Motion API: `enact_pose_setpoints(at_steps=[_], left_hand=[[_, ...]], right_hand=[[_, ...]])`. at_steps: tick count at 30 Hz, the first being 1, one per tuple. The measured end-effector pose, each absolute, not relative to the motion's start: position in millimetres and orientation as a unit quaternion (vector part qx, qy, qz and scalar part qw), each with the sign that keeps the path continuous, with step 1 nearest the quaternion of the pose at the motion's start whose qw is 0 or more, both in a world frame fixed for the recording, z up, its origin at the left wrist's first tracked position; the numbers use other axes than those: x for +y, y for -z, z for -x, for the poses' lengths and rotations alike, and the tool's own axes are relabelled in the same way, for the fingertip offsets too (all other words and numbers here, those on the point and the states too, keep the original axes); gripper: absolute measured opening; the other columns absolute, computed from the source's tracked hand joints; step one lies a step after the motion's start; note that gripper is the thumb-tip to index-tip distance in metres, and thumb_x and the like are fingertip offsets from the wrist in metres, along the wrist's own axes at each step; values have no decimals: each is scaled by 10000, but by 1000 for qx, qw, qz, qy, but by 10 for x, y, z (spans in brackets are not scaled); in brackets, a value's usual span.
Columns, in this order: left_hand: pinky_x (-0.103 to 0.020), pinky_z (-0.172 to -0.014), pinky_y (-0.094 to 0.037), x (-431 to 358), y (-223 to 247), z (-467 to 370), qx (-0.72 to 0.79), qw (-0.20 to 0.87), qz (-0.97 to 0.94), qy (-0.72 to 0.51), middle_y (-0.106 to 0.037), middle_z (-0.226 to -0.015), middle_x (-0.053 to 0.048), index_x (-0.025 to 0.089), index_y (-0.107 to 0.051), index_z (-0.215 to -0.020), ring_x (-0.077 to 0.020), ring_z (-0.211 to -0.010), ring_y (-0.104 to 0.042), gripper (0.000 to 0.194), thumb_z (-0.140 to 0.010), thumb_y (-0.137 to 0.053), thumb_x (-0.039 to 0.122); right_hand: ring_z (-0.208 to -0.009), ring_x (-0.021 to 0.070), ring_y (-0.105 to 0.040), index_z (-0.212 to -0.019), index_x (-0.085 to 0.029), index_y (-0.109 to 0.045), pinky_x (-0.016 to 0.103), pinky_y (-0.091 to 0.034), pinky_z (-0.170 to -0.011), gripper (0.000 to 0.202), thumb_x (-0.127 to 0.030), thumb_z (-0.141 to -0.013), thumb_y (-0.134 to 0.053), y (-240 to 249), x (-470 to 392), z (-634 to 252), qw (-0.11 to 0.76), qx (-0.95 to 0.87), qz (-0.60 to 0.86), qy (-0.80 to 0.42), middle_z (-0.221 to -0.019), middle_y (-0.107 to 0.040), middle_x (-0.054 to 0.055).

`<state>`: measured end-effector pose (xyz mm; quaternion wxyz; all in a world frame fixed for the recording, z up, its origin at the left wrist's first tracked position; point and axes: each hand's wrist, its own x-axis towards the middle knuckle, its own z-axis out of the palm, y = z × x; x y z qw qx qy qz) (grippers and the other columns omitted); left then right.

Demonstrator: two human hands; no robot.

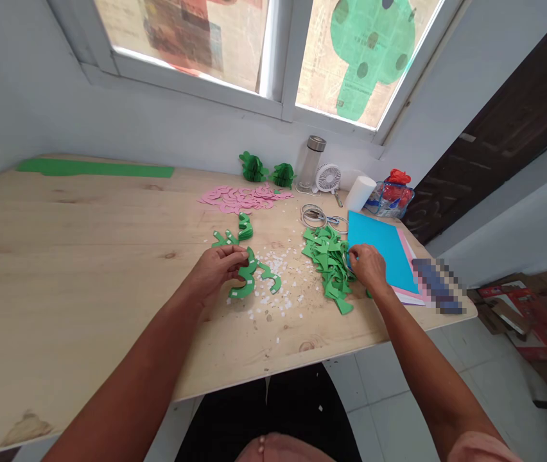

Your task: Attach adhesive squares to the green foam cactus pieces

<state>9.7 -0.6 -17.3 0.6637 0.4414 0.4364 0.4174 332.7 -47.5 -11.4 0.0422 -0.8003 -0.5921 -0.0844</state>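
My left hand (pixel 220 264) pinches a curved green cutout (pixel 243 290) with small white squares stuck on it, held just over the table. Beside it lies another curved green cutout (pixel 269 280) with white squares. A small stack of green cutouts (pixel 245 227) and a few branched green pieces (pixel 225 239) sit behind my left hand. My right hand (pixel 368 264) is closed at the right edge of a heap of green scraps (pixel 329 262), next to a blue sheet (pixel 382 247). Whatever its fingertips hold is hidden or too small to make out.
White paper bits (pixel 278 269) litter the wooden table (pixel 110 256). Behind are pink cutouts (pixel 244 197), green folded paper shapes (pixel 253 168), a glass bottle (pixel 311 163), a small fan (pixel 328 178), tape rings (pixel 312 217) and a white roll (pixel 361 194). A green strip (pixel 100 168) lies back left.
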Motion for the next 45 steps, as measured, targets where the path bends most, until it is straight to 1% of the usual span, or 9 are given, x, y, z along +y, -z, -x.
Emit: enact_pose_setpoints(at_steps=[2, 8, 12, 16, 22, 28, 34, 41, 45], left_hand=[[-207, -405, -464, -22, 151, -99, 437, 667, -454, -396, -525, -561, 11, 138, -624, -633, -80, -448, -457, 219, -547, -758, 289], [-211, -395, -455, -36, 136, -105, 446, 658, -471, -383, -545, -584, -1, 145, -619, -636, -81, -445, -447, 237, -548, -759, 316], [-214, -412, -459, -37, 148, -111, 445, 664, -473, -372, -546, -586, 3, 147, -621, -648, -79, -452, -444, 243, -557, -760, 325], [-190, -428, -440, -44, 137, -112, 442, 664, -475, -372, -539, -580, 12, 144, -618, -651, -71, -464, -443, 243, -566, -756, 325], [-203, -420, -427, -71, 82, -131, 451, 665, -479, -354, -532, -578, 14, 154, -604, -637, -78, -454, -436, 236, -567, -739, 334], [-210, -420, -423, -93, 57, -145, 454, 663, -482, -350, -536, -588, 3, 164, -593, -638, -96, -477, -462, 241, -573, -731, 351], [-198, -433, -393, -93, 55, -149, 450, 645, -514, -341, -524, -566, 17, 158, -578, -626, -95, -482, -464, 191, -591, -681, 315], [-205, -423, -382, -66, 82, -135, 452, 655, -506, -333, -514, -567, 17, 161, -557, -650, -98, -480, -457, 217, -618, -672, 342], [-211, -414, -384, -37, 118, -117, 456, 662, -496, -328, -527, -563, 14, 165, -556, -663, -98, -454, -459, 218, -618, -668, 347]], right_hand=[[-954, 236, -597, -947, -215, -683, 280, -388, -688, 241, -231, -875, -454, 127, -407, -3312, 8, -588, 807, 47, -999, -694, 101], [-936, 256, -620, -958, -210, -671, 278, -398, -655, 231, -300, -841, -494, 193, -261, -3166, 9, -578, 816, 17, -996, -699, 119], [-864, 258, -634, -844, -203, -676, 269, -373, -606, 168, -264, -769, -540, 191, -195, -3189, 24, -573, 819, -8, -917, -707, 113], [-756, 221, -622, -731, -173, -662, 245, -331, -549, 151, -256, -740, -536, 154, -137, -3296, 57, -573, 817, -40, -770, -692, 88], [-659, 145, -575, -849, -137, -659, 202, -331, -525, 218, -228, -767, -479, 145, -142, -3353, 114, -611, 777, -102, -728, -654, 4], [-651, 146, -561, -699, -173, -659, 212, -316, -534, 128, -219, -718, -541, 83, -149, -3304, 110, -632, 761, -102, -660, -641, -13], [-858, 198, -613, -855, -220, -697, 236, -368, -618, 196, -246, -773, -521, -46, 230, -3382, 109, -593, 797, -34, -906, -719, 41], [-1072, 248, -572, -1077, -205, -663, 302, -425, -803, 304, -312, -833, -516, 21, 1028, -3407, 81, -564, 822, 1, -1157, -658, 107], [-1104, 281, -556, -1002, -206, -703, 335, -430, -839, 271, -295, -763, -610, 75, 1264, -3415, 42, -578, 815, -12, -1127, -664, 129]])
